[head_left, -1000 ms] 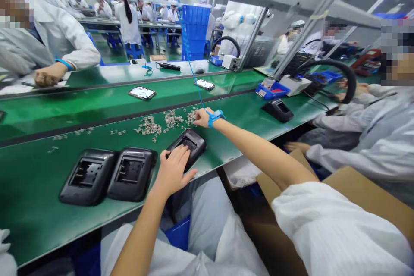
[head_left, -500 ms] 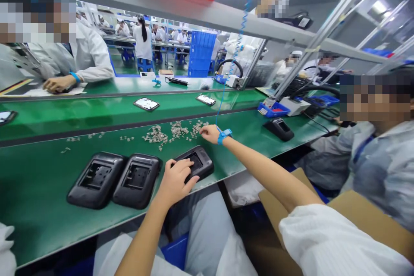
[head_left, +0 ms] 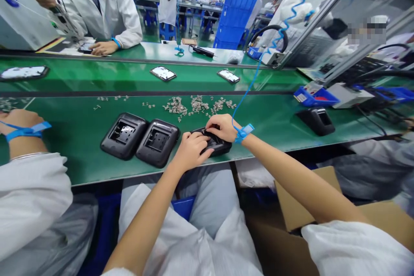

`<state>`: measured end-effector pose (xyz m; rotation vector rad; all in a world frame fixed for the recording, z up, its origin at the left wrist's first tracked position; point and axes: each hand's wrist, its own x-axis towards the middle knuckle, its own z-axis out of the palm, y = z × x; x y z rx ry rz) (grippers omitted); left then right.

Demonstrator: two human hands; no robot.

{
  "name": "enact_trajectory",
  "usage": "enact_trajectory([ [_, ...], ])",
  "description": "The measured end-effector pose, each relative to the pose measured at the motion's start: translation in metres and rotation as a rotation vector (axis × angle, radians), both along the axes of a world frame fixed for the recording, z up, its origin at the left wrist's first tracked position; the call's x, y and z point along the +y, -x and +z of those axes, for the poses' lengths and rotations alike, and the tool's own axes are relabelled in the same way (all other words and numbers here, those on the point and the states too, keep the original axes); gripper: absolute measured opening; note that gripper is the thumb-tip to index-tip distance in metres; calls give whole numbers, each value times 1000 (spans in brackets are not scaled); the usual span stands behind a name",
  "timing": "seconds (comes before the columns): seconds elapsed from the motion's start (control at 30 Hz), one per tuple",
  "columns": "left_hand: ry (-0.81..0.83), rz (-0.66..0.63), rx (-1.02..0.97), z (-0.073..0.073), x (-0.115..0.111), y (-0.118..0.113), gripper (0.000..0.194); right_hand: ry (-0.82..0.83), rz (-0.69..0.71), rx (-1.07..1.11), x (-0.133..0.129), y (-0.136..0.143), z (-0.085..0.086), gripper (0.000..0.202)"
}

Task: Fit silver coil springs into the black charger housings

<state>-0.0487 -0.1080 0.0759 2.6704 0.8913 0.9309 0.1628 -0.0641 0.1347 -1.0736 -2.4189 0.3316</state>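
My left hand (head_left: 193, 151) rests on a black plastic housing (head_left: 223, 146) at the table's near edge, fingers over its top and thumb along the near side, steadying it. Over the far part of this housing, my right hand (head_left: 221, 126) has its fingertips pinched together; whatever is between them is too small to make out. A blue wrist strap (head_left: 244, 133) circles my right wrist. Two similar black housings, one at the left (head_left: 124, 136) and one beside it (head_left: 158, 142), lie face up with rectangular recesses. Beyond my hands are loose piles of small metal parts (head_left: 199, 104).
A co-worker's hand (head_left: 22, 120) is at the left on the same table. Phone-like units (head_left: 163, 73) lie on the green belt behind. To the right stand another black housing (head_left: 318, 120) and a blue bin (head_left: 315, 96). A coiled blue cord (head_left: 284, 30) hangs down toward my wrist.
My right hand has left the piles of metal parts and come back over the housing under my left hand. The view has shifted, bringing a co-worker's arm in at the left.
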Motion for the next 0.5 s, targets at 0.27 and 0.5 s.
enact_trajectory([
  [0.27,-1,22,-6,-3,1,-2,23,-151,101,-74,-1,-8,-11,16],
  [0.5,6,20,8,-6,1,-2,23,-184,98,-171,4,-7,-16,19],
])
